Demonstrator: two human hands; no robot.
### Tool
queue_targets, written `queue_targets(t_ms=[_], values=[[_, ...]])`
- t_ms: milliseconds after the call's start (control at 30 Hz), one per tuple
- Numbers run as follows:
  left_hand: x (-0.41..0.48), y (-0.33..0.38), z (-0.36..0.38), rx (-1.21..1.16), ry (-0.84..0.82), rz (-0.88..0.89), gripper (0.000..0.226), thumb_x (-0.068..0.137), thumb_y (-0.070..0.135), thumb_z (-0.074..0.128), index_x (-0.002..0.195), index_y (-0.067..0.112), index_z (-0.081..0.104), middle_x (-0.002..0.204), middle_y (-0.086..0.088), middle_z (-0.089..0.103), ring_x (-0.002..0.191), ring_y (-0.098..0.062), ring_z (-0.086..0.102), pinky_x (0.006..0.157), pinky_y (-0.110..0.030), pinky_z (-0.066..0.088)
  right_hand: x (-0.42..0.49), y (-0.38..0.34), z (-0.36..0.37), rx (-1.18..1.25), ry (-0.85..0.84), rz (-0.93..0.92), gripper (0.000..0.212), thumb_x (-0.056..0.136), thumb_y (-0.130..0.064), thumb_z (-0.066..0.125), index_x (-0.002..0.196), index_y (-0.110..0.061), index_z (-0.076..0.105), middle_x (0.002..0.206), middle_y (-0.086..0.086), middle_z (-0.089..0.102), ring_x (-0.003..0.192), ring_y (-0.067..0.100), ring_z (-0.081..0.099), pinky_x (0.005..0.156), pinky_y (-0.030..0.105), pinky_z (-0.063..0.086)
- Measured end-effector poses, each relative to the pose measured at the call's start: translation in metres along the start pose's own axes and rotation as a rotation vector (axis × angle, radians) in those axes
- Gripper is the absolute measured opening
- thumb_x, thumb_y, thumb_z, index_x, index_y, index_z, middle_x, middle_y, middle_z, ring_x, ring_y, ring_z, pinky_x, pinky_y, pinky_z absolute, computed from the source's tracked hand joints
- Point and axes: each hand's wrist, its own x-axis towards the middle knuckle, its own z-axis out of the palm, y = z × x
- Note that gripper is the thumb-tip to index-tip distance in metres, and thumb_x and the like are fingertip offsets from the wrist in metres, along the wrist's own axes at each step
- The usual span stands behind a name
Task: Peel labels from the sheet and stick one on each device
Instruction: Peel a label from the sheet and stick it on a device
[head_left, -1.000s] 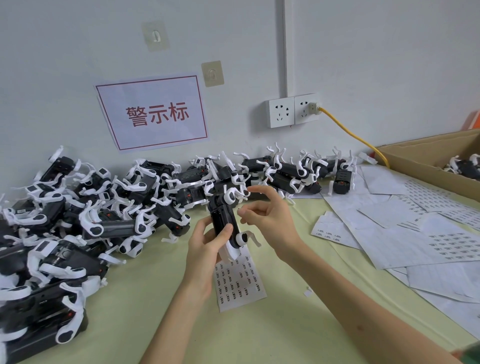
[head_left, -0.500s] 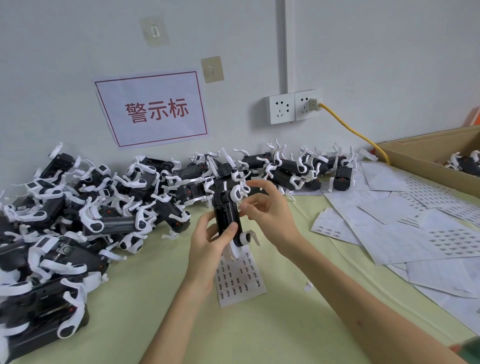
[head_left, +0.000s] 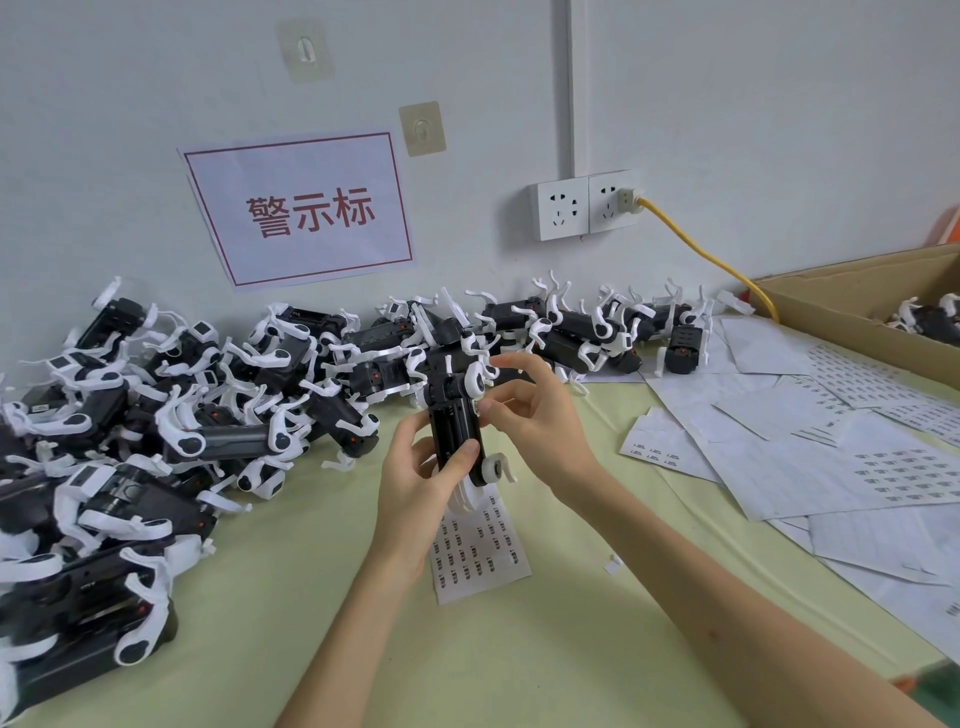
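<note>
1. The left hand (head_left: 415, 483) grips a black device (head_left: 454, 421) with white legs, thumb curled across its front, holding it upright above the table (head_left: 519, 649).
2. The right hand (head_left: 535, 415) has its fingers curled, with the fingertips (head_left: 485, 408) pressed to the device's right side near the top. Whether a label lies under them cannot be told.
3. The label sheet (head_left: 480, 545) lies flat on the table just below the held device, partly hidden by the left hand. Its rows of small dark print are too fine to read.
4. A pile (head_left: 171, 415) of like devices spreads along the wall to the left and behind the hands.
5. A sign (head_left: 301, 208) on the wall, red-bordered, reads "警示标" in red.
6. More sheets (head_left: 810, 452) overlap on the right, near a cardboard box (head_left: 841, 306).
7. A yellow cable (head_left: 701, 249) is plugged into the wall socket (head_left: 587, 205).
</note>
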Motion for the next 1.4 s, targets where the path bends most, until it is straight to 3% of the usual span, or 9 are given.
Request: queue_targets(t_ms=[100,200,367,533,1067,1400], values=[[0.0003,-0.0010,-0.0005,0.015,0.005,0.004,0.043,0.080,0.035,0.078,0.119,0.038,0.062,0.103,0.006,0.078,0.097,-0.013,0.074,0.091,-0.035,0.054,0.0001,-0.0001,0.0005,0.006,0.003,-0.001,0.039,0.091,-0.004,0.071,0.124,-0.021,0.057,0.082,0.001,0.074,0.076,0.012,0.073,0.073,0.015,0.052],[0.0011,-0.0031,-0.0012,0.029,0.007,0.021,0.037,0.091,0.022,0.078,0.121,0.037,0.062,0.103,0.006,0.078,0.097,-0.013,0.074,0.090,-0.034,0.054,-0.0004,0.0001,0.0010,0.007,0.014,-0.004,0.038,0.091,-0.003,0.071,0.122,-0.020,0.058,0.082,0.003,0.074,0.076,0.013,0.073,0.073,0.016,0.052],[0.0007,-0.0026,-0.0002,0.030,0.009,0.021,0.036,0.092,0.022,0.077,0.119,0.040,0.061,0.103,0.008,0.078,0.097,-0.011,0.074,0.076,-0.020,0.053,-0.0010,0.0004,0.0015,0.009,0.045,-0.005,0.036,0.089,-0.003,0.074,0.119,-0.017,0.059,0.083,0.007,0.075,0.078,0.020,0.074,0.079,0.024,0.056],[-0.0002,-0.0014,0.0004,0.044,0.014,0.022,0.036,0.092,0.022,0.077,0.118,0.041,0.060,0.101,0.011,0.078,0.094,-0.008,0.074,0.075,-0.017,0.050,-0.0012,0.0001,0.0019,0.001,0.055,-0.013,0.035,0.089,-0.003,0.075,0.117,-0.016,0.060,0.083,0.007,0.076,0.079,0.025,0.073,0.080,0.029,0.057],[-0.0004,-0.0018,0.0005,0.031,0.017,0.019,0.037,0.092,0.021,0.078,0.120,0.038,0.061,0.103,0.005,0.078,0.096,-0.011,0.074,0.082,-0.027,0.051,-0.0016,0.0001,0.0016,-0.044,0.056,-0.040,0.035,0.088,-0.005,0.076,0.115,-0.019,0.059,0.081,0.003,0.076,0.076,0.019,0.074,0.075,0.025,0.056],[-0.0005,-0.0022,0.0006,0.035,0.017,0.028,0.035,0.092,0.020,0.077,0.115,0.041,0.062,0.100,0.011,0.078,0.093,-0.008,0.074,0.081,-0.027,0.050,-0.0033,-0.0004,0.0018,-0.072,0.068,-0.077,0.036,0.087,-0.004,0.076,0.114,-0.021,0.059,0.081,0.004,0.076,0.076,0.023,0.074,0.074,0.028,0.058]])
